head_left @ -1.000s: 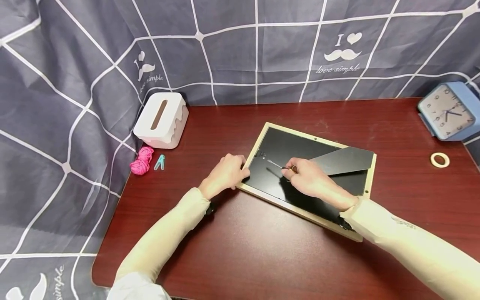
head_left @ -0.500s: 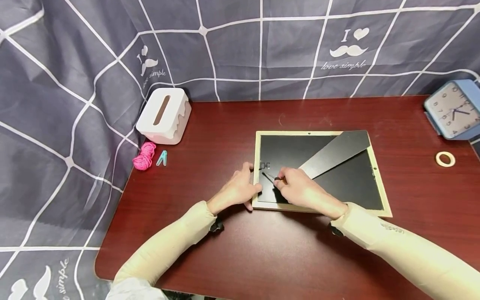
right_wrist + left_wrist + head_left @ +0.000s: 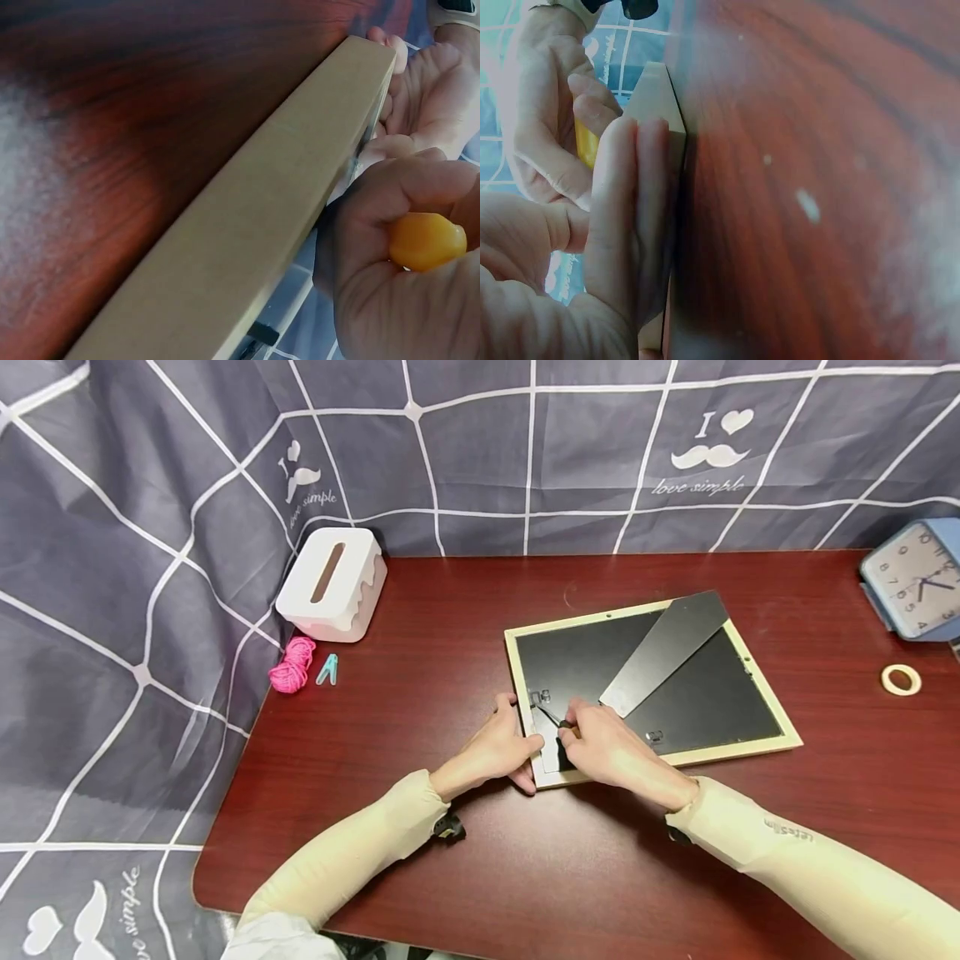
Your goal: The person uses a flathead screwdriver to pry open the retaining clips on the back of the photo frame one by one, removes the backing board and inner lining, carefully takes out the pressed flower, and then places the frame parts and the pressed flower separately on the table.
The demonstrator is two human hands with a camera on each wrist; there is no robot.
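1. Nearest me are my pale yellow sleeves [image 3: 352, 852], with a dark device strapped at each wrist.
2. My left hand [image 3: 498, 745] holds the near left corner of the picture frame [image 3: 735, 750]: thumb on top of the border, fingers laid along its outer side.
3. My right hand [image 3: 600, 739] is closed around a screwdriver [image 3: 552, 717]; the wrist views show its yellow handle [image 3: 427, 241] inside my grip.
4. The frame lies back up on the tabletop [image 3: 540, 877], slightly turned, its pale border around a black panel [image 3: 720, 710].
5. The screwdriver's tip is right by a small fitting [image 3: 540, 697] near the left border; whether they touch, I can't tell. A second fitting [image 3: 655, 737] sits near the border closest to me.
6. A grey stand [image 3: 667, 652] slants across the panel, its wide end over the far border.
7. Further out: a tape ring [image 3: 901, 680] to the right; to the left a teal clothespin [image 3: 327, 669], pink yarn [image 3: 292, 666] and a white tissue box [image 3: 332, 583].
8. A blue clock [image 3: 917, 578] stands at far right, before the grey curtain [image 3: 585, 452].
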